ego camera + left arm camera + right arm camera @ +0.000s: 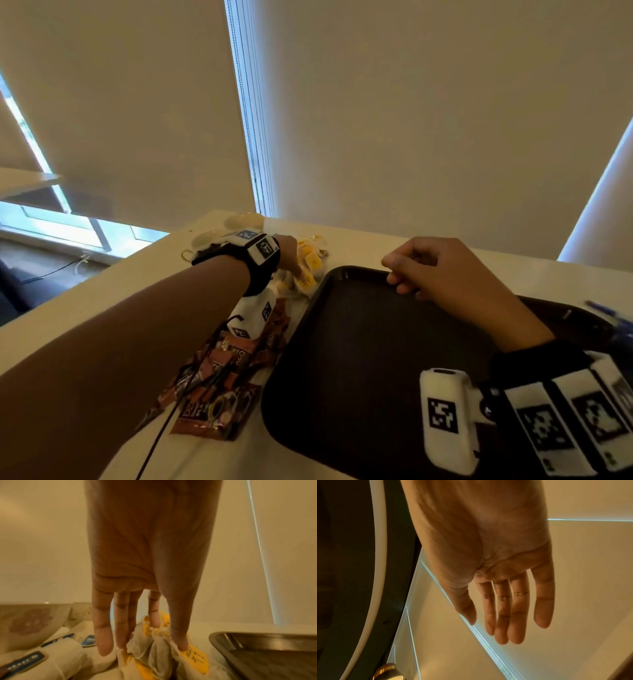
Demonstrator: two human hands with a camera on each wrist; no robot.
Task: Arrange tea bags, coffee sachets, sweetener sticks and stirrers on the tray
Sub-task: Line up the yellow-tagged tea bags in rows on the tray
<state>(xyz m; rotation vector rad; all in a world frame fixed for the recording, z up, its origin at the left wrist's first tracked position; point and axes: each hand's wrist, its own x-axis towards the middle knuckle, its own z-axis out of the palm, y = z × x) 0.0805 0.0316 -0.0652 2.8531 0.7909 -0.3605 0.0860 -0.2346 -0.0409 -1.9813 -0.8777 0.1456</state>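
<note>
A pile of tea bags (pixel 308 270) with yellow tags lies on the white table, just off the far left corner of the dark brown tray (pixel 342 342). My left hand (pixel 291 260) reaches down into the pile. In the left wrist view its thumb and fingers (pixel 120 635) pinch a bunch of tea bags (pixel 147 655) together. My right hand (pixel 404 274) hovers over the tray's far edge and holds nothing; the right wrist view shows its fingers (pixel 501 622) loose. Brown coffee sachets (pixel 226 377) lie heaped under my left forearm. The tray bed is bare.
Pale cups (pixel 239 219) stand at the table's far left, one patterned bowl-like cup (pixel 30 622) close to the tea bags. White packets with dark blue labels (pixel 34 660) lie left of the pile. Blue objects (pixel 613 322) show past the tray's right edge. Window blinds rise behind the table.
</note>
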